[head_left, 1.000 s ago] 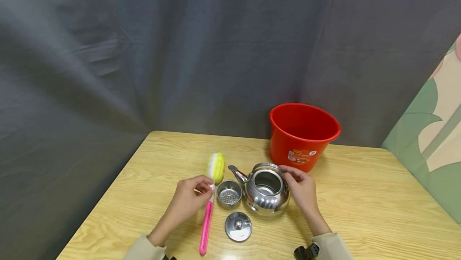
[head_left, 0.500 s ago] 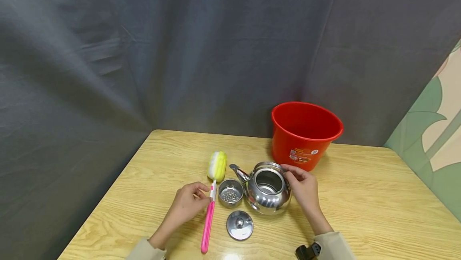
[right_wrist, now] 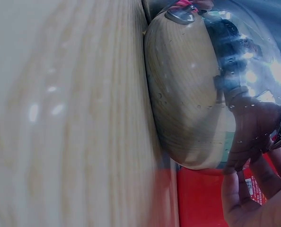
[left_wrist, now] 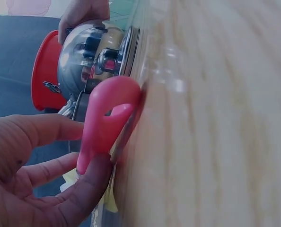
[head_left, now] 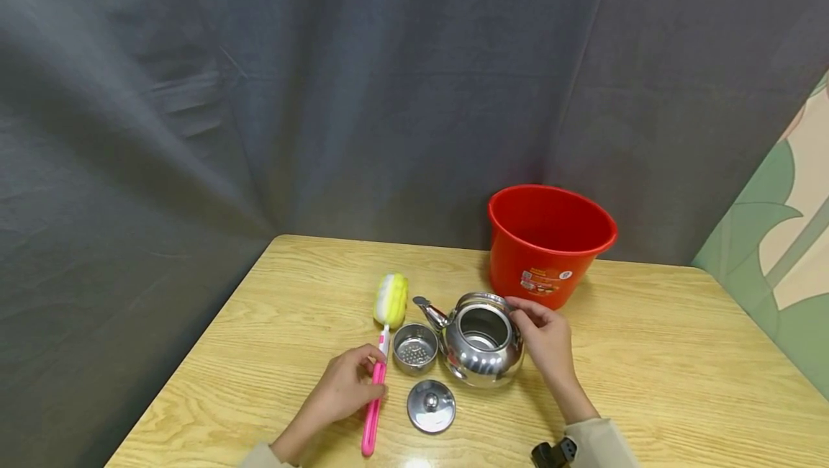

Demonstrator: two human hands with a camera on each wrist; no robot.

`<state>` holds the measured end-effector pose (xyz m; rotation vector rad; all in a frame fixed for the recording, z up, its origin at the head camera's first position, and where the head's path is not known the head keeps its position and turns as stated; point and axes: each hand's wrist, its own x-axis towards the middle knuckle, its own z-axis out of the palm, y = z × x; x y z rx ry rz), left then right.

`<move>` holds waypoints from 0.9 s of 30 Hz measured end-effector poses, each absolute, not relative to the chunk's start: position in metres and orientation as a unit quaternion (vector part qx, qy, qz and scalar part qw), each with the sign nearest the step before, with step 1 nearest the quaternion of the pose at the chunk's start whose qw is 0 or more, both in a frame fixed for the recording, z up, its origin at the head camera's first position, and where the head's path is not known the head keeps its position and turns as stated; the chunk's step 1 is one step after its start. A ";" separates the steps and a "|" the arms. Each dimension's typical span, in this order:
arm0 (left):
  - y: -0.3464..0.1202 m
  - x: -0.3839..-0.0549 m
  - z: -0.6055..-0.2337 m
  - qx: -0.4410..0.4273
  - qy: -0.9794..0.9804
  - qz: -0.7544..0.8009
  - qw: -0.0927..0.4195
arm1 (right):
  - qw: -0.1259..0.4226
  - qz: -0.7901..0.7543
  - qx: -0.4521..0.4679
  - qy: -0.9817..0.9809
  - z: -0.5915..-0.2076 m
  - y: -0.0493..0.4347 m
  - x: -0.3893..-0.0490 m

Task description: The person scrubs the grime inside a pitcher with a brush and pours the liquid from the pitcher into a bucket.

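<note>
My left hand [head_left: 345, 385] pinches the pink handle of a sponge brush [head_left: 373, 417] that lies on the table. In the left wrist view, thumb and fingers stand on either side of that handle [left_wrist: 102, 118]. The yellow-and-white sponge head [head_left: 391, 300] points away from me. A shiny steel teapot [head_left: 482, 360] stands lidless and upright, its spout toward the left. My right hand [head_left: 542, 338] holds the teapot at its right upper side, by the folded handle; the exact grip is partly hidden. Between brush and teapot sits a perforated steel strainer [head_left: 415, 349]. The round lid [head_left: 431, 406] lies nearer me, knob up.
A red bucket [head_left: 537, 266] stands behind the teapot near the table's back edge. The wooden table [head_left: 680, 360] stretches away to the right. Grey curtain [head_left: 414, 93] hangs behind and at the left. A leaf-patterned panel [head_left: 777, 237] borders the right side.
My left hand has slid toward me along the brush, from its white neck down to the pink handle, and its fingers have closed there. My right hand and the teapot stay put.
</note>
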<state>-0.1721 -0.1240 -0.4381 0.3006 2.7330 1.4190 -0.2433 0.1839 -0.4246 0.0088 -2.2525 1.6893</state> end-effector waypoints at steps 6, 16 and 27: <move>-0.122 -0.171 -0.436 0.101 0.882 0.457 0.050 | 0.157 0.596 -0.002 -0.787 -0.427 0.186 -0.246; -0.126 -0.171 -0.434 0.104 0.877 0.466 0.057 | 0.164 0.594 -0.003 -0.788 -0.426 0.184 -0.244; -0.137 -0.171 -0.434 0.113 0.854 0.504 0.066 | 0.163 0.589 -0.001 -0.792 -0.428 0.185 -0.245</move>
